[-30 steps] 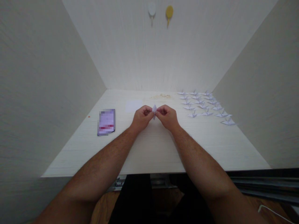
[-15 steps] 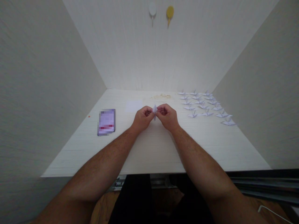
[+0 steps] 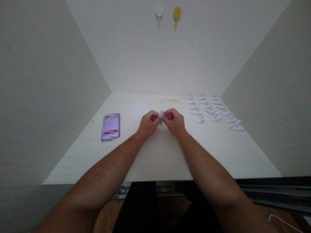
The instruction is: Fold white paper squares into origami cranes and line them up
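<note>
A small piece of folded white paper [image 3: 161,114] stands upright between my hands over the middle of the table. My left hand [image 3: 148,123] pinches its left side between thumb and fingers. On the opposite side, my right hand [image 3: 175,122] grips it the same way. The fingertips cover part of the paper, so its full shape is hidden. Behind my left hand lies a flat white sheet of paper [image 3: 138,110]. To the right, several folded paper cranes [image 3: 200,119] are set out in rows.
A purple, blurred-out flat object [image 3: 111,127] rests on the left of the white table [image 3: 155,161]. Walls enclose the back and both sides. One white hook [image 3: 159,10] and one yellow hook [image 3: 177,13] are on the back wall. Brownish marks [image 3: 172,100] show near the back edge.
</note>
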`<state>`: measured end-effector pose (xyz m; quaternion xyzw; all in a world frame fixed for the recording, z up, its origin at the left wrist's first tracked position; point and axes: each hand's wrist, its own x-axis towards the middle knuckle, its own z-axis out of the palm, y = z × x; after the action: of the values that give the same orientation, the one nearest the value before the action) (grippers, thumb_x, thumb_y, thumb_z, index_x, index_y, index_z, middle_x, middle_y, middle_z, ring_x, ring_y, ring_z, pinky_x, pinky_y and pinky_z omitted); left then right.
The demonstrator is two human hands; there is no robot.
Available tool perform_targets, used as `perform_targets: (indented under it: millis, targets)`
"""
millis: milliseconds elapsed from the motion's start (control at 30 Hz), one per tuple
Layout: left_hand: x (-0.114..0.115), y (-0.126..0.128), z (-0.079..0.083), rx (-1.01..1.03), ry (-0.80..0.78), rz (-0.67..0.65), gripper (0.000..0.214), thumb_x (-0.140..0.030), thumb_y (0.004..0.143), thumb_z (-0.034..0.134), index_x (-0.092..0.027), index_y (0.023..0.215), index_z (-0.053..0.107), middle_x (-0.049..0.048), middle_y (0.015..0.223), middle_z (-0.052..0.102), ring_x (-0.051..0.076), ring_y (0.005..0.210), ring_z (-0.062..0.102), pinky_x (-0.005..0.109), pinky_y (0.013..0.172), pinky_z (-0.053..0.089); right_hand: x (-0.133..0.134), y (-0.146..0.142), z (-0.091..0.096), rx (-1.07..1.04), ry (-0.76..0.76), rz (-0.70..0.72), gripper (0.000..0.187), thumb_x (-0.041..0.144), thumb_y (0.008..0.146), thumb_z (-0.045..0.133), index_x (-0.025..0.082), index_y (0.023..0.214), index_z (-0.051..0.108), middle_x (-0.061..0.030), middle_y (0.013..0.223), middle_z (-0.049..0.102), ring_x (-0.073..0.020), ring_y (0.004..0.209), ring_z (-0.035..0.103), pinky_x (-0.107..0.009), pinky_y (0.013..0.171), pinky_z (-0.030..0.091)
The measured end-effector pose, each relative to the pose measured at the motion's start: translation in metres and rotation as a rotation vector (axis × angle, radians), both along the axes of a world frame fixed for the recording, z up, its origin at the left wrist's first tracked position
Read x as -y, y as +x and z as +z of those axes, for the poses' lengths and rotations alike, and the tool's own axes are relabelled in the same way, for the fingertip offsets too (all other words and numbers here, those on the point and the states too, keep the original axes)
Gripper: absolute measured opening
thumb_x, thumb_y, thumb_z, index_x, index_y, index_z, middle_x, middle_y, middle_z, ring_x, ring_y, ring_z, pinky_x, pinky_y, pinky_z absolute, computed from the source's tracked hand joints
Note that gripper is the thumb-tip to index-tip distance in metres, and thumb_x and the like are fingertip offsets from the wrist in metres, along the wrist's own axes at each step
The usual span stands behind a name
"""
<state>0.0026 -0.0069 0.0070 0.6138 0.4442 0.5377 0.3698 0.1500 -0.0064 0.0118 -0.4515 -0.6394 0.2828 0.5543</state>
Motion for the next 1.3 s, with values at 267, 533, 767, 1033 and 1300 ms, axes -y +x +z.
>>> perform_targets:
  millis: [267, 533, 767, 1033, 1300]
  targets:
    - [0.001, 0.0, 0.001, -0.039, 0.007, 0.033, 0.011, -0.026, 0.073, 0.065, -0.018, 0.075, 0.059, -0.003, 0.065, 0.059, 0.01, 0.058, 0.051, 0.023, 0.057, 0.04, 0.003, 0.001, 0.003, 0.051, 0.003, -0.031, 0.011, 0.024, 0.072, 0.065, 0.021, 0.082, 0.061, 0.0009, 0.073, 0.066, -0.0126, 0.064, 0.057, -0.027, 0.063, 0.047]
    - [-0.001, -0.002, -0.003, -0.081, 0.012, -0.026, 0.01, -0.026, 0.076, 0.063, -0.018, 0.079, 0.06, -0.001, 0.07, 0.063, 0.011, 0.061, 0.055, 0.024, 0.06, 0.043, 0.004, 0.004, 0.012, 0.132, -0.038, 0.009, 0.007, 0.024, 0.071, 0.061, 0.021, 0.076, 0.056, 0.004, 0.064, 0.056, -0.0108, 0.058, 0.047, -0.025, 0.056, 0.038]
    - [-0.003, -0.004, -0.002, -0.096, -0.049, -0.109, 0.005, -0.022, 0.077, 0.06, -0.018, 0.078, 0.058, -0.0014, 0.067, 0.062, 0.012, 0.063, 0.057, 0.026, 0.062, 0.045, 0.001, 0.007, 0.01, 0.139, -0.063, 0.08, 0.011, 0.027, 0.07, 0.061, 0.021, 0.072, 0.052, 0.0054, 0.061, 0.051, -0.0103, 0.055, 0.043, -0.025, 0.054, 0.034]
    - [0.0, -0.002, 0.003, -0.009, -0.161, -0.179, 0.007, -0.023, 0.078, 0.062, -0.017, 0.078, 0.057, -0.0013, 0.066, 0.063, 0.012, 0.062, 0.06, 0.026, 0.063, 0.049, -0.001, 0.009, 0.009, 0.103, -0.113, 0.1, 0.01, 0.025, 0.067, 0.061, 0.021, 0.071, 0.052, 0.0062, 0.058, 0.05, -0.0101, 0.054, 0.042, -0.025, 0.053, 0.032]
    - [-0.001, -0.002, 0.001, -0.096, -0.117, -0.127, 0.009, -0.026, 0.08, 0.059, -0.018, 0.077, 0.057, -0.0011, 0.064, 0.062, 0.012, 0.061, 0.058, 0.026, 0.062, 0.047, 0.0, 0.007, 0.006, 0.081, -0.081, 0.076, 0.008, 0.025, 0.069, 0.061, 0.021, 0.072, 0.055, 0.006, 0.06, 0.051, -0.0099, 0.054, 0.042, -0.025, 0.055, 0.035]
